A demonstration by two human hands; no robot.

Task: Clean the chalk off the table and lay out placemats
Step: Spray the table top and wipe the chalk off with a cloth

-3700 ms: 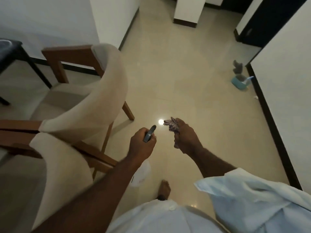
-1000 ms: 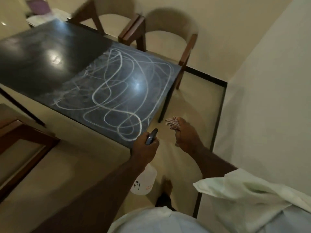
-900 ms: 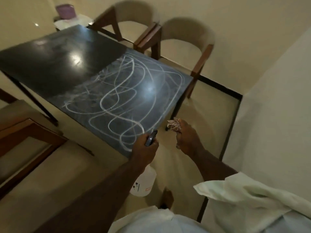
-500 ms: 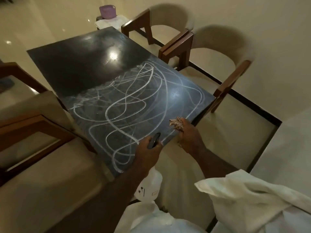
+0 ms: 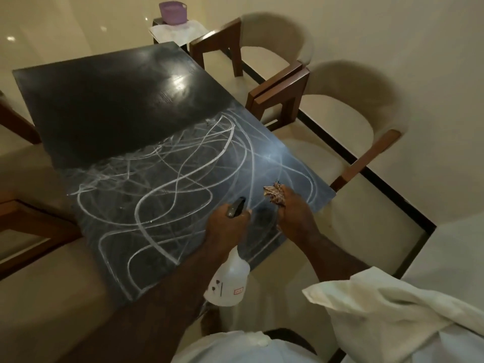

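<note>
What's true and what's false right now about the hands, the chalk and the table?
1. The left hand grips the spray bottle. True.
2. A purple basket stands beyond the table's far end. True.
3. One hand is empty. False: the right hand pinches a crumpled cloth.
4. Chalk covers everything. False: chalk scribbles mark only the table's near half.
5. Placemats are laid out. False: none on the table.

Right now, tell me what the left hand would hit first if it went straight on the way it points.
The left hand, gripping the spray bottle, points out over the table. Likely first contact is the chalk scribbles on its near half, though the hand's height is unclear.
</note>
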